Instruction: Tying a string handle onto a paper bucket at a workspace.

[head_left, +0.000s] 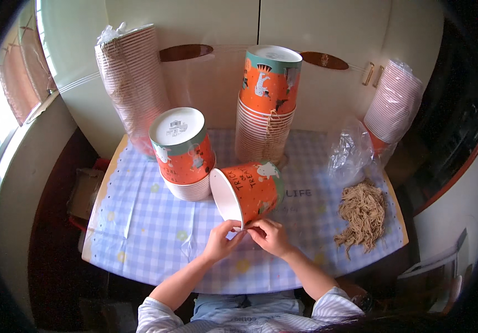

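An orange paper bucket with a green band and printed figures lies tipped on its side in front of me, its white open mouth facing left. My left hand pinches the near edge of its rim between thumb and fingers. Right beside it, my right hand is closed on the same bit of rim, fingertips almost meeting the left ones. Anything small between the fingertips is hidden. Just behind the bucket to the left stands a short upside-down stack of matching buckets.
A taller upside-down stack stands at the back middle. Plastic-wrapped bucket stacks lean at the far left and far right. On the right lie a clear plastic bag and a heap of tan twine. A blue checked cloth covers the table.
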A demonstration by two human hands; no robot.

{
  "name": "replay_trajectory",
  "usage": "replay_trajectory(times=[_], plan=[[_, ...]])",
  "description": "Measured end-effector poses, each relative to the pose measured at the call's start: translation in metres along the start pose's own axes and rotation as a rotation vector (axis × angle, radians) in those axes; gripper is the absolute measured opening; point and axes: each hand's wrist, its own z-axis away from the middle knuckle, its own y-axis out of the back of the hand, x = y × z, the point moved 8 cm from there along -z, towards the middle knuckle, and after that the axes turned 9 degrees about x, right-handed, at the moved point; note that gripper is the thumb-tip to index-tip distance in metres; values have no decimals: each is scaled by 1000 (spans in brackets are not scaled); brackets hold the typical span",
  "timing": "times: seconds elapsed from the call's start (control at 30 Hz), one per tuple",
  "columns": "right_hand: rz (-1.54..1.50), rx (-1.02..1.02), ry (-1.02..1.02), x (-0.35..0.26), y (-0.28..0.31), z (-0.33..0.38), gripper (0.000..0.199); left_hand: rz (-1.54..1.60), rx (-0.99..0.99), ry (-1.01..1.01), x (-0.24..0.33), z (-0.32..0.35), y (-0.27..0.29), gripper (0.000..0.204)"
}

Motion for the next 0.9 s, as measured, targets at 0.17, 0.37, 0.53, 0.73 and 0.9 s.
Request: replay_trajectory(times=[0.17,0.37,0.53,0.73,0.9], plan=[[55,41,3,9,1,2,12,-8,-3,-68,3,-2,-1,20],[82,48,-23,12,4,2,12,-10,-2,-62,0,0,-1,21],[88,67,-19,5,6,0,11,-26,0,-69,2,0,-1,21],[97,96,-8,5,6,1,11,-28,-4,-67,3,-1,-1,21],[113,121,9,2,7,0,12,-34,-1,-60,3,-1,-1,21]])
